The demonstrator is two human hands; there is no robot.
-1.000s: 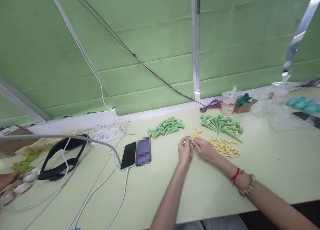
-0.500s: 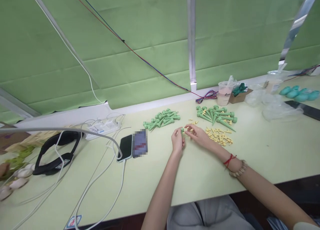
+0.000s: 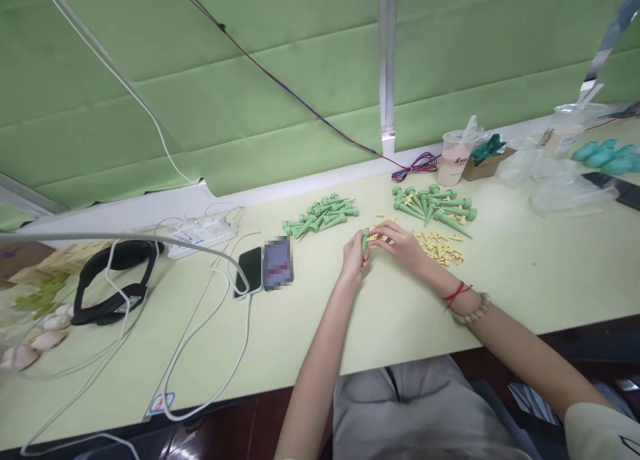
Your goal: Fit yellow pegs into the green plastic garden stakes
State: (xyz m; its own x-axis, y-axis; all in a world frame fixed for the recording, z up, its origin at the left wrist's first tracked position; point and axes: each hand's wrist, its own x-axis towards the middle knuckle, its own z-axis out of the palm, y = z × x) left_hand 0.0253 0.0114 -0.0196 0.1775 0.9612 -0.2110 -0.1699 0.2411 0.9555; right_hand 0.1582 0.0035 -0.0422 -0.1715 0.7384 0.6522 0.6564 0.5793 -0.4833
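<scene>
One green piece (image 3: 365, 241), over the surface (image 3: 425, 327), clamped in the left hand (image 3: 354, 255); right hand (image 3: 403, 245) with fingertips at the piece, cannot tell whether closed on anything. Loose yellow parts (image 3: 444, 251) beside the right hand; beyond, left spike heap (image 3: 324, 216), green, and right spike heap (image 3: 434, 204), green with some yellow.

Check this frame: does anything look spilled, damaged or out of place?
No spill or damage shows. Oddest is the pale cable crossing in front of the phone, amid untidy wires. Some yellow pieces lie scattered by the right hand, though perhaps simply laid out.
</scene>
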